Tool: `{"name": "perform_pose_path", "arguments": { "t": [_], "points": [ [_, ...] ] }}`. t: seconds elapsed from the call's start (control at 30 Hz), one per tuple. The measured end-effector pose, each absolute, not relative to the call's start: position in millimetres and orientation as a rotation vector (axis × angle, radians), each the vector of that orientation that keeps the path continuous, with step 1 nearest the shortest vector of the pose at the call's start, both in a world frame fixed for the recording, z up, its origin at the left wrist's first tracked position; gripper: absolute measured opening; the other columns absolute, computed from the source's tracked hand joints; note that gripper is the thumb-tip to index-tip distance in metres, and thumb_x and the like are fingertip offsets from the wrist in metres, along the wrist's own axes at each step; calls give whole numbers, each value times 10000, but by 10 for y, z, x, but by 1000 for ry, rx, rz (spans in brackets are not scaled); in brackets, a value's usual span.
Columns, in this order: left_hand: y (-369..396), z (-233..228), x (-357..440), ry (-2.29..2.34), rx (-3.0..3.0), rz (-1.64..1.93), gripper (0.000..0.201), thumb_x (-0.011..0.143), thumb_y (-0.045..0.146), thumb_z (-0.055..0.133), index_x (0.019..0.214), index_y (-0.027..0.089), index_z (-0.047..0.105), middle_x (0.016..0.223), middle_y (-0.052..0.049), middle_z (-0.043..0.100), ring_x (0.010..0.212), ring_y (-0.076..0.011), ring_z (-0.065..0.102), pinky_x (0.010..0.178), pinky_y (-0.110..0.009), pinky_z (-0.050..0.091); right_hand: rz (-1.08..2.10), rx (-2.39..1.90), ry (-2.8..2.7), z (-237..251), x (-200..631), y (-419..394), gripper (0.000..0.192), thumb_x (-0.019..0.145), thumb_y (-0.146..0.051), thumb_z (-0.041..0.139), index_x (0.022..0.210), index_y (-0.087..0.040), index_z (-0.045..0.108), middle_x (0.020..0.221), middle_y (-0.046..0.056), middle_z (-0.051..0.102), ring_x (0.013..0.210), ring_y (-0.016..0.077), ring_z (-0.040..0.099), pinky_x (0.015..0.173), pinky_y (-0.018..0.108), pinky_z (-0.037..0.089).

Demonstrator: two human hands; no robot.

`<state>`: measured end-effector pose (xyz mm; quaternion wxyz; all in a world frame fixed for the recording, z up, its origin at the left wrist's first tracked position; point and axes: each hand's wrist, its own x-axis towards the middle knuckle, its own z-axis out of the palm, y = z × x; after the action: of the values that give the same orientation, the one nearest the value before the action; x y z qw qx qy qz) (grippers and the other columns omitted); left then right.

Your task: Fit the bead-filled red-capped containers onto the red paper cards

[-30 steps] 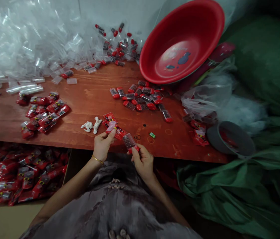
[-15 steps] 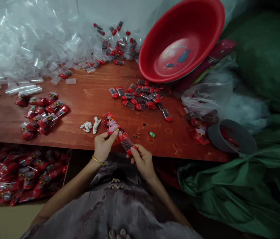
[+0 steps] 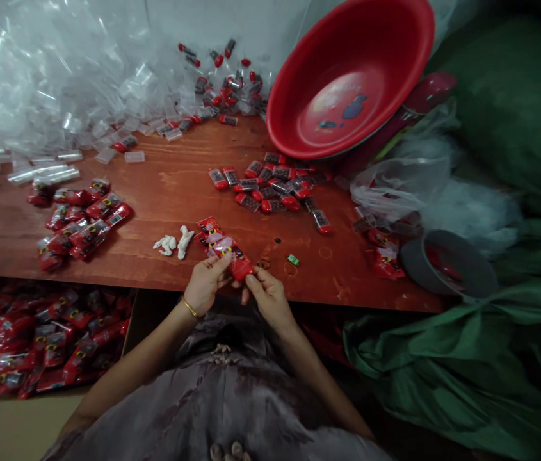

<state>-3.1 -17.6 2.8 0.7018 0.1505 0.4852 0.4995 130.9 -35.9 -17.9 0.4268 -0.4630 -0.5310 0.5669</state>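
My left hand (image 3: 207, 282) pinches a red printed packet (image 3: 240, 261) near its upper left end, thumb on top. At the packet's lower right end, my right hand (image 3: 270, 296) grips it between thumb and fingers. The small clear container with dark contents and a red cap is now mostly hidden inside the packet or behind my fingers. Flat red printed wrappers (image 3: 209, 227) lie just beyond my left hand, partly overlapped by the held packet. Beside them are two crumpled white pieces (image 3: 165, 244).
Red-capped containers (image 3: 274, 187) lie mid-table, below a tilted red basin (image 3: 371, 57). Filled red packets (image 3: 88, 230) are heaped at left, with more in a box (image 3: 132, 326) below. Clear plastic tubes (image 3: 59, 96) pile up behind. A grey bowl (image 3: 414, 269) stands at right.
The container, visible sticking out of the packet's lower end before, has gone inside it or out of sight. My right hand has moved up and left, closer to my left hand.
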Motion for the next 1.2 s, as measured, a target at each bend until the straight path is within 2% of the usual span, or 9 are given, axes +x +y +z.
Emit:
{"name": "perform_pose_path", "arguments": {
  "t": [0.1, 0.23, 0.33, 0.5, 0.63, 0.8, 0.93, 1.07, 1.2],
  "points": [
    [-167, 34, -76, 1082, 293, 1102, 475, 444, 425, 850, 755, 134, 639, 679, -14, 687, 575, -104, 623, 600, -215, 502, 1352, -1141, -1349, -214, 1340, -335, 304, 812, -397, 573, 1041, -199, 594, 723, -16, 645, 461, 70, 519, 489, 210, 460],
    [-217, -6, -79, 1073, 380, 1017, 463, 446, 379, 860, 781, 121, 671, 708, -25, 698, 621, -109, 639, 624, -215, 504, 1262, -1191, -1377, -265, 1372, -295, 381, 759, -341, 647, 1119, -224, 603, 670, -41, 614, 508, 91, 547, 505, 216, 487],
    [-256, -63, -70, 1064, 404, 959, 463, 444, 381, 861, 777, 111, 684, 720, -37, 703, 601, -103, 633, 621, -219, 507, 1245, -1207, -1424, -293, 1380, -256, 320, 757, -350, 640, 1049, -220, 662, 614, -42, 610, 517, 108, 565, 518, 229, 506],
    [-297, -122, -63, 1083, 348, 972, 479, 452, 403, 856, 779, 103, 676, 691, -41, 691, 542, -96, 619, 567, -212, 499, 1157, -1255, -1498, -309, 1317, -246, 265, 777, -374, 605, 967, -215, 698, 694, -5, 683, 554, 134, 607, 532, 253, 528],
    [-256, -65, -210, 1134, 330, 1025, 397, 550, 360, 822, 804, 103, 658, 722, -67, 695, 535, -117, 630, 565, -238, 502, 1037, -1286, -1555, -312, 1260, -263, 302, 784, -385, 604, 1007, -196, 678, 724, 13, 691, 546, 130, 606, 541, 255, 534],
    [-164, 149, -928, 1349, 291, 1295, 176, 779, 283, 629, 889, 149, 596, 860, -54, 707, 706, -148, 674, 721, -300, 510, 906, -1327, -1576, -368, 1395, -289, 318, 838, -383, 540, 1058, -177, 645, 725, 19, 697, 510, 109, 599, 510, 236, 524],
    [-40, 269, -1737, 1508, 285, 1447, 119, 890, 242, 431, 888, 164, 521, 689, 33, 666, 685, -100, 622, 889, -342, 455, 776, -1424, -1615, -442, 1589, -355, 270, 857, -374, 513, 960, -183, 674, 676, 14, 703, 490, 119, 614, 523, 245, 527],
    [264, 207, -2374, 1648, 308, 1512, 175, 890, 249, 393, 867, 171, 548, 694, 42, 668, 868, -134, 614, 977, -391, 401, 580, -1490, -1709, -449, 1787, -229, 260, 875, -354, 477, 956, -210, 678, 792, 35, 731, 680, 156, 680, 665, 272, 545],
    [342, 134, -2420, 1621, 327, 1629, 197, 863, 225, 389, 801, 149, 560, 757, -24, 687, 866, -155, 647, 893, -389, 482, 197, -1699, -1831, -345, 2111, 183, 302, 882, -375, 448, 1000, -208, 670, 944, 80, 717, 878, 211, 649, 819, 347, 502]
  ]
}}
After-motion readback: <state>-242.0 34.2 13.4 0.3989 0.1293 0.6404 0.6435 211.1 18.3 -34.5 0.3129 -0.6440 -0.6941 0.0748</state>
